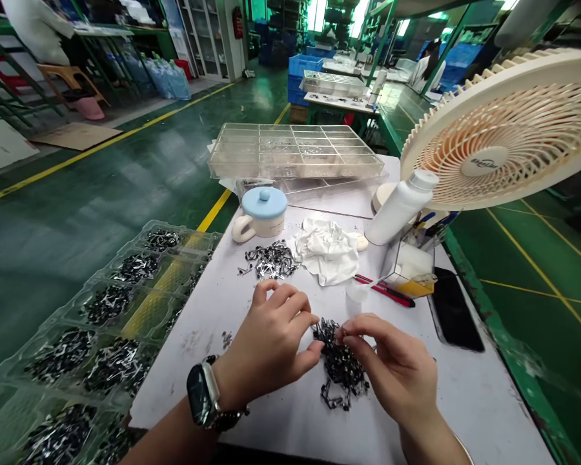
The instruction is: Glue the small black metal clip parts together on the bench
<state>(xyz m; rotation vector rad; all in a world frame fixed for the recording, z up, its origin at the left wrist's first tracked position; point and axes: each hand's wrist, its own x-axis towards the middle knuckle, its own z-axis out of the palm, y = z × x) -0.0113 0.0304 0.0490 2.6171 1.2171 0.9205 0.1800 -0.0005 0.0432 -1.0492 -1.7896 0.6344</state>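
Observation:
A pile of small black metal parts [343, 368] lies on the white tabletop between my hands. My left hand [275, 329], with a watch [203, 394] on its wrist, is at the left edge of this pile; its thumb and index finger are apart, and I see nothing held between them. Over the pile's upper right side, my right hand [392, 361] has thumb and index finger pinched together. Whatever is in that pinch is too small to make out. Farther back lies a second pile of shinier small metal parts [274, 259], touched by neither hand.
A lidded mug [266, 216], white cloth [326, 248], red-black tweezers-like tool [387, 292], white bottle [401, 206], small clear box [409, 265] and phone [456, 310] stand around the piles. Compartment trays [140, 294] are at left, a clear case [295, 152] behind, a fan [503, 135] at right.

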